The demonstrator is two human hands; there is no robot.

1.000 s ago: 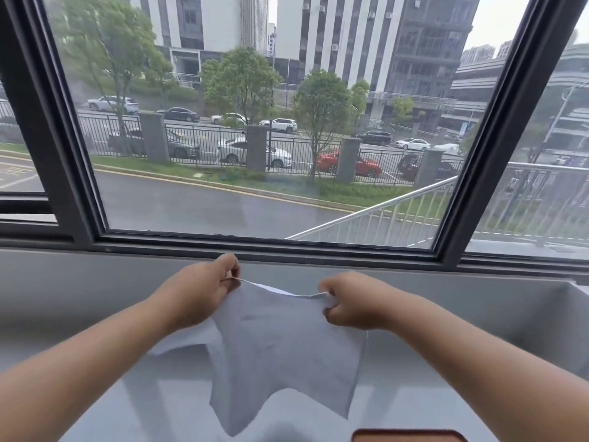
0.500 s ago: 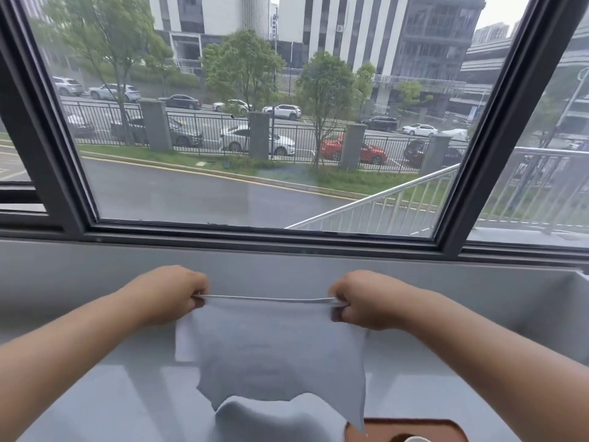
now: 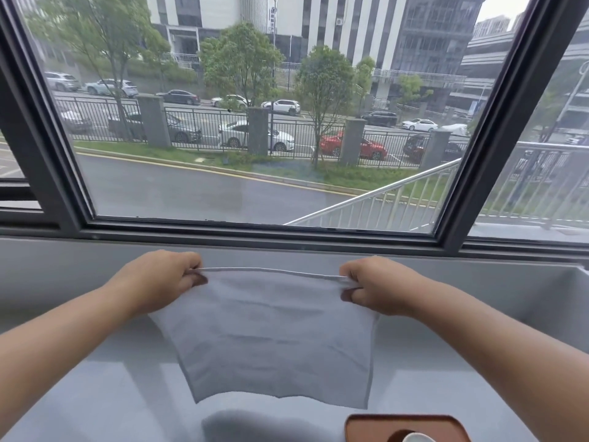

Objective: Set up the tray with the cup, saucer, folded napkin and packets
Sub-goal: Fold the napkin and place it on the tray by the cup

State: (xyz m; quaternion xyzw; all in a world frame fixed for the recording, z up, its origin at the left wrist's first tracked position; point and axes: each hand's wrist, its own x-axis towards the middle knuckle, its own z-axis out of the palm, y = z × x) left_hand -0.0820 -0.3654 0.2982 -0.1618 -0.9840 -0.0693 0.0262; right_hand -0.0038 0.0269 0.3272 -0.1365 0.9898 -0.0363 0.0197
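Note:
A pale grey napkin (image 3: 274,333) hangs in the air in front of me, doubled over along its top edge. My left hand (image 3: 159,282) pinches its upper left corner and my right hand (image 3: 379,285) pinches its upper right corner, pulling the top edge taut. The cloth's lower edge floats just above the white counter. At the bottom right, the far rim of a brown tray (image 3: 401,424) shows, with a white cup (image 3: 417,438) cut off by the frame edge. No saucer or packets are in view.
A white counter (image 3: 95,393) runs up to a grey sill under a large dark-framed window (image 3: 261,232). The napkin's shadow (image 3: 261,425) lies on the counter. A raised white wall (image 3: 567,301) bounds the right side.
My hands have drawn apart, stretching the napkin's top edge straight and wide. The cloth now hangs flat instead of bunched, and more of the tray has come into view.

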